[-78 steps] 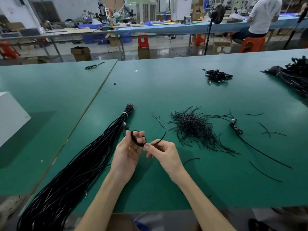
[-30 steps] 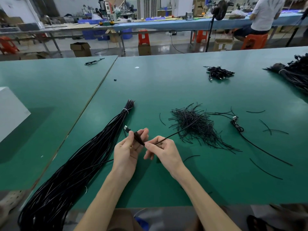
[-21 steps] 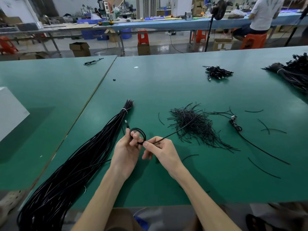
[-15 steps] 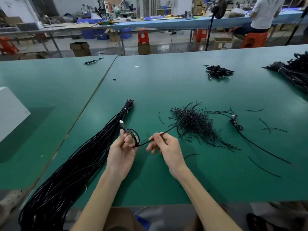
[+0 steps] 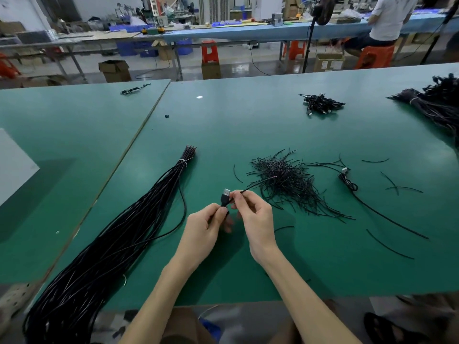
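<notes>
Left hand: I am watching the left hand (image 5: 205, 229) curling its fingers round the lower black body of the USB plug (image 5: 225, 197) and gripping it firmly.
USB plug: it is standing almost upright between the two hands, its metal end pointing up and away from me, above the near middle of the green table (image 5: 248, 125).
Right hand: the right hand (image 5: 255, 219) is pinching a thin black tie wire (image 5: 259, 182) between thumb and forefinger, right beside the plug. Its other fingers are curling loosely underneath.
Tie wire: it is running up and to the right from the pinch, and its free end is hanging over the pile of short ties (image 5: 288, 192).
Cable behind the plug: the fingers are hiding it, so I am not making out how it is lying.
Long cable bundle (image 5: 119, 234): it is lying to the left of the hands, stretching from the near table edge to a banded end further out.
Loose cable (image 5: 347, 181): it is lying to the right of the pile, with a plug at its far end and scattered single ties around it.
Small heap of cables (image 5: 321, 105): it is sitting well beyond the pile, far from both hands.
Far right: another dark bundle (image 5: 437, 105) is lying at the table's right edge.
</notes>
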`<state>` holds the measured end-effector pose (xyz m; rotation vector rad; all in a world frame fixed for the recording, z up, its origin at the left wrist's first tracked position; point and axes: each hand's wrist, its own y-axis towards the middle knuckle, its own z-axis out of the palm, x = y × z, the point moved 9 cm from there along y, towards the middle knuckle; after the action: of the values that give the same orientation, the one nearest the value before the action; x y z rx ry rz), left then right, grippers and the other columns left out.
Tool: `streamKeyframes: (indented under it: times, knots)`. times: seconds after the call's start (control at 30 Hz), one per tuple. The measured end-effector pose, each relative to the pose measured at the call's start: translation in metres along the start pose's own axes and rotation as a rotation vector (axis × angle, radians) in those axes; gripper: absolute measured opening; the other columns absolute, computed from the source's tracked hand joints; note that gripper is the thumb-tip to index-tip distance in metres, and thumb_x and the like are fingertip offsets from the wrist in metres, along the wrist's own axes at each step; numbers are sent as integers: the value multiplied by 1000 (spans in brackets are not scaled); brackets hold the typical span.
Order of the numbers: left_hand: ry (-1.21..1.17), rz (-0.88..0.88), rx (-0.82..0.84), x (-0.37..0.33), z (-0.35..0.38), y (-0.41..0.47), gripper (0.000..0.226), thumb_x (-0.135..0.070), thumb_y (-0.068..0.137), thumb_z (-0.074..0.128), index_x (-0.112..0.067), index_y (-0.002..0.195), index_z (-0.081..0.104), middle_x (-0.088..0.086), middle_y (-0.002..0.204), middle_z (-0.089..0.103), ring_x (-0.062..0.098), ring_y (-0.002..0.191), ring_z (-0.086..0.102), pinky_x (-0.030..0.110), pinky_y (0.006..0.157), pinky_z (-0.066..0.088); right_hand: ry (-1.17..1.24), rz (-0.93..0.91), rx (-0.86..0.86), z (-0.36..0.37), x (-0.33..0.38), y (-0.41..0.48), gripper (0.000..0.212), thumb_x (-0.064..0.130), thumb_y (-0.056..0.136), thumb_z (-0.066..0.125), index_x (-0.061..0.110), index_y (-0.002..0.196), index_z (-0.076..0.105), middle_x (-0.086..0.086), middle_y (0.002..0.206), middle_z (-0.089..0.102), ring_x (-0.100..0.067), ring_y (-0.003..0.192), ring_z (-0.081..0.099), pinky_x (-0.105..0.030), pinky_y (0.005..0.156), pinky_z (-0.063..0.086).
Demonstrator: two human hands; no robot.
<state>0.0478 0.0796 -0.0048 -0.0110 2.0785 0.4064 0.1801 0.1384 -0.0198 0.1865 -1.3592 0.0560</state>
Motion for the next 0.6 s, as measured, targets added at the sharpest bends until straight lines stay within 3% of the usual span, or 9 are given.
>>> streamKeyframes:
  times: [0.07, 0.17, 0.3, 0.4, 0.5, 0.6]
  knots:
    - [67, 11, 6, 0, 4, 0, 25, -19, 106, 54, -22, 87, 70, -18, 81, 75, 5, 79, 72, 16, 76, 51, 79, 13, -9, 0, 0, -1, 12, 16, 101, 65, 11, 95, 74, 0, 89, 78, -5, 77, 68, -16, 64, 52]
    - [96, -11, -84, 6, -6, 2, 19, -18, 104, 60, -20, 91, 74, -26, 87, 74, -2, 79, 70, 8, 69, 45, 143, 10, 18, 4, 3, -2, 9, 10, 100, 65, 3, 96, 70, -7, 88, 78, -6, 69, 69, -14, 58, 50]
    - [0, -62, -112, 11, -10, 4, 20, -17, 103, 61, -17, 94, 78, -19, 87, 77, 4, 83, 73, 18, 75, 52, 127, 13, 36, 6, 2, -2, 8, 9, 100, 64, 4, 96, 68, -3, 85, 78, -6, 67, 70, -14, 58, 51]
    - [-186, -84, -73, 10, -9, 3, 29, -18, 107, 51, -9, 88, 71, -3, 81, 77, 13, 70, 70, 21, 73, 52, 78, 29, -34, -2, -4, 0, 9, 14, 100, 64, 8, 95, 70, -1, 85, 76, -5, 71, 66, -18, 63, 51]
    - [-384, -129, -107, 16, -13, 2, 37, -26, 109, 45, -8, 81, 59, 1, 69, 62, 14, 59, 49, 21, 64, 46, 113, 56, -110, -10, -8, 2, 11, 15, 101, 63, 11, 92, 69, -2, 83, 74, -9, 74, 64, -21, 66, 51]
    - [-910, -319, -269, 39, -26, 1, 29, -32, 104, 49, -12, 85, 57, -4, 61, 45, 10, 58, 48, 21, 66, 48, 86, 80, -121, -11, -13, 3, 7, 18, 100, 64, 14, 95, 67, 3, 80, 72, -9, 67, 59, -21, 67, 51]
